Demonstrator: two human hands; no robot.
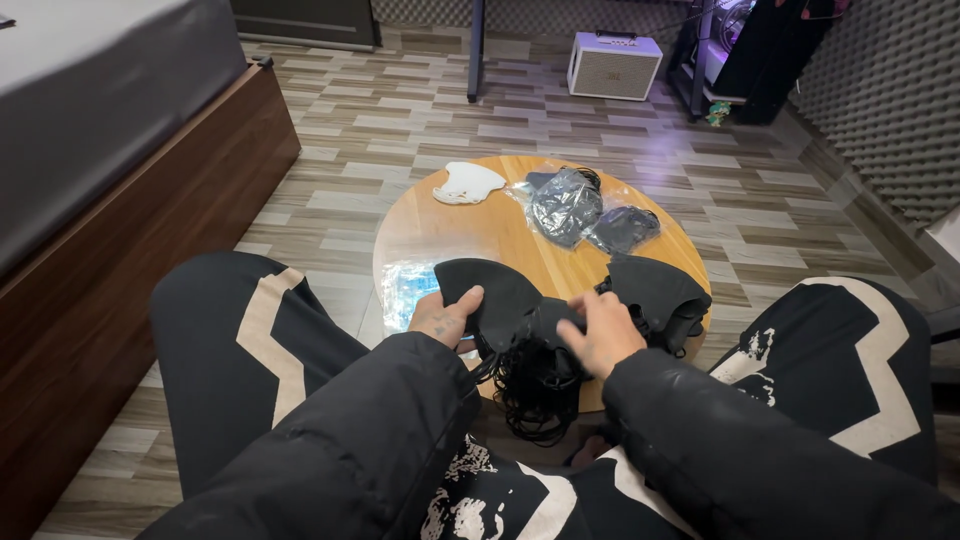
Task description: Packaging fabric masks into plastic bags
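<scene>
— So, what have you got in each grip?

— My left hand (pixel 440 318) pinches the edge of a black mask (pixel 497 292), thumb on top, at the near rim of the round surface (pixel 470 235). My right hand (pixel 603 330) presses down on the black pile (pixel 548 340) just beside it, fingers curled into the masks; I can't tell whether it grasps one or only rests there.

— How far along does it look?

— Early, I'd judge. One white mask (pixel 468 183) lies flat at the far side, and two bagged masks (pixel 566 205) sit near it, sealed in clear wrap. An empty clear wrapper (pixel 408 285) lies by my left hand.

— And what's left?

— Most of it. Another black mask (pixel 655 290) sits at the right edge, and the ear loops (pixel 535 400) hang tangled off the near rim between my knees.
</scene>
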